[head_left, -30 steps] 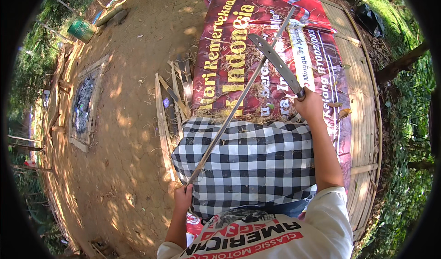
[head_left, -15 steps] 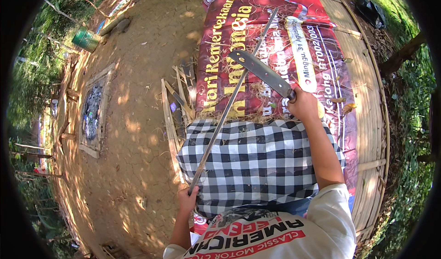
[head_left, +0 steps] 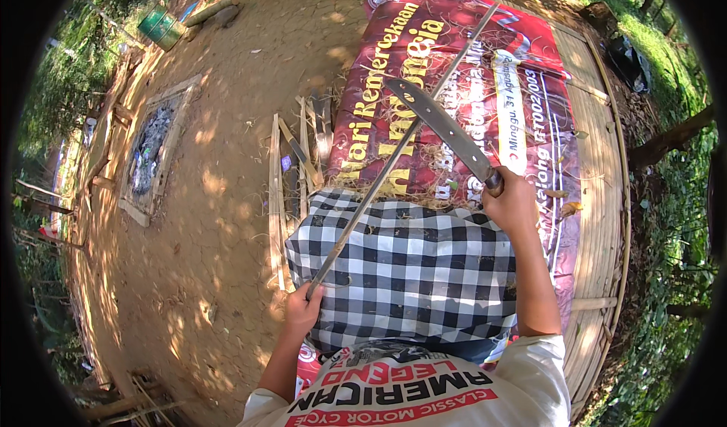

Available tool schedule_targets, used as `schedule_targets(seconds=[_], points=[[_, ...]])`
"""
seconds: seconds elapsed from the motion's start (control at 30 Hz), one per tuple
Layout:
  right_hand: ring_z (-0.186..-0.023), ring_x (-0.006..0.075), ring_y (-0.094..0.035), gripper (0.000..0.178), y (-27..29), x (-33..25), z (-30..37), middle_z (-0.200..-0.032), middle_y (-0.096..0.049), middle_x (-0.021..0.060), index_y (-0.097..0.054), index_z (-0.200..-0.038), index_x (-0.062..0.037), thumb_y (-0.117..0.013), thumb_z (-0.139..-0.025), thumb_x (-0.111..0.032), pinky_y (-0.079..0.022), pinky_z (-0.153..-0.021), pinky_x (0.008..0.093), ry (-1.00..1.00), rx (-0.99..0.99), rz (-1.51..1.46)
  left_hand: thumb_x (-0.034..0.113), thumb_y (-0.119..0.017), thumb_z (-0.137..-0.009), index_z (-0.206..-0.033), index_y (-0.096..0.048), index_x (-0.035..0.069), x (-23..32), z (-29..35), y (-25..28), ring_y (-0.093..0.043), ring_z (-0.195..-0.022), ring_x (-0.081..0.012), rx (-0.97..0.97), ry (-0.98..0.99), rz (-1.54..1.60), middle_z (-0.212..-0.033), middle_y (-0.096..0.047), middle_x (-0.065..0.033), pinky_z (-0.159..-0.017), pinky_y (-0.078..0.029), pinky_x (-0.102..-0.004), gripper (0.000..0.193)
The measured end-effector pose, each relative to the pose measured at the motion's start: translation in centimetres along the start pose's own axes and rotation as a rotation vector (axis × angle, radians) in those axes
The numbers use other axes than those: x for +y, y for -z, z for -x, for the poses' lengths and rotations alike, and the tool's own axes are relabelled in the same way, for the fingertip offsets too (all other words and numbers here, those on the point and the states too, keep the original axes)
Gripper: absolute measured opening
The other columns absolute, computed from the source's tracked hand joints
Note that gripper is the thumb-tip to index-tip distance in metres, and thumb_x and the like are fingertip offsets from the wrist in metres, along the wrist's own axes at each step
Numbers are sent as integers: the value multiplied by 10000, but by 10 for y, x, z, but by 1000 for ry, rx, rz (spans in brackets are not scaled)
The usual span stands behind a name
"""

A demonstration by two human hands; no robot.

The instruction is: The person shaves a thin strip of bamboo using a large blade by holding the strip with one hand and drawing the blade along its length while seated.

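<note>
My left hand (head_left: pixel 304 310) is closed round the near end of a long, thin bamboo strip (head_left: pixel 358 213). The strip slants away to the right, over a black-and-white checked cloth (head_left: pixel 409 264) spread across my lap. Gripped by its dark handle in my right hand (head_left: pixel 513 204) is a machete (head_left: pixel 447 129) with a broad, dark blade and a few holes in it. The blade points far left and crosses over the strip; whether the two touch I cannot tell.
A red printed banner (head_left: pixel 363 135), littered with fibrous shavings, covers part of a bamboo platform (head_left: pixel 591 230). Split bamboo pieces (head_left: pixel 276 200) lie beside it on the left. Farther left are a framed ash pit (head_left: pixel 155 151) and a green bucket (head_left: pixel 160 27) on the bare earth.
The whole view has turned a little, shifting the scene. My right hand and the machete sit slightly nearer to me. Both hands keep their holds.
</note>
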State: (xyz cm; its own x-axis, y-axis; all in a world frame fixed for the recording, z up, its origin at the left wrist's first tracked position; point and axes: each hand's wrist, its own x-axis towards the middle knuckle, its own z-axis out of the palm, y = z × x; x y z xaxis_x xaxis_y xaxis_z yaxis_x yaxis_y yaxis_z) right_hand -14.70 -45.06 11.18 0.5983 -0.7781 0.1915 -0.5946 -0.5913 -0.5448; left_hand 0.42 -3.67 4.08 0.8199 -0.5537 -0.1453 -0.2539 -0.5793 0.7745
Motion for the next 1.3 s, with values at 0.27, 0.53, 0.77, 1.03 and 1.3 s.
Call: schedule_targets(seconds=[0.27, 0.53, 0.77, 1.03, 1.3], points=[[-670, 343, -644, 296, 6, -38, 21, -759, -656, 166, -654, -909, -21, -707, -629, -100, -505, -610, 421, 177, 62, -17, 222, -572, -951, -709, -530, 5, -17, -24, 40, -419, -493, -128, 168, 135, 89, -544, -485, -44, -489, -347, -312, 328], [-708, 371, -653, 316, 19, -40, 30, -766, -666, 186, -656, -953, -8, -719, -664, -118, -513, -642, 410, -4, 57, -86, 170, -504, -994, -920, -564, -18, -16, 7, -7, -580, -707, -131, -328, 239, 851, -821, -591, -60, -685, -504, -290, 211], [-681, 373, -647, 260, 43, -36, 51, -736, -650, 192, -661, -917, 7, -709, -683, -92, -501, -617, 389, -69, 84, -181, 141, -512, -980, -1065, -615, -48, 31, -45, 29, -591, -1003, -144, 0, -219, 84, -1017, -605, -52, -880, -452, -259, 232], [-577, 329, -620, 225, 54, -45, 74, -653, -611, 179, -637, -881, 39, -705, -695, -69, -467, -560, 354, -113, 57, -225, 158, -554, -962, -809, -557, -5, 40, -34, 75, -420, -557, -69, 171, 266, 303, -652, -480, 3, -494, -344, -255, 224], [-566, 70, -469, 150, 49, -48, 97, -661, -550, 17, -579, -813, 2, -697, -720, -6, -398, -524, 258, -259, -87, -781, 158, -642, -906, -713, -544, -1, -8, -8, 29, -364, -541, -82, -76, -48, 133, -552, -422, 2, -480, -332, -297, 269]])
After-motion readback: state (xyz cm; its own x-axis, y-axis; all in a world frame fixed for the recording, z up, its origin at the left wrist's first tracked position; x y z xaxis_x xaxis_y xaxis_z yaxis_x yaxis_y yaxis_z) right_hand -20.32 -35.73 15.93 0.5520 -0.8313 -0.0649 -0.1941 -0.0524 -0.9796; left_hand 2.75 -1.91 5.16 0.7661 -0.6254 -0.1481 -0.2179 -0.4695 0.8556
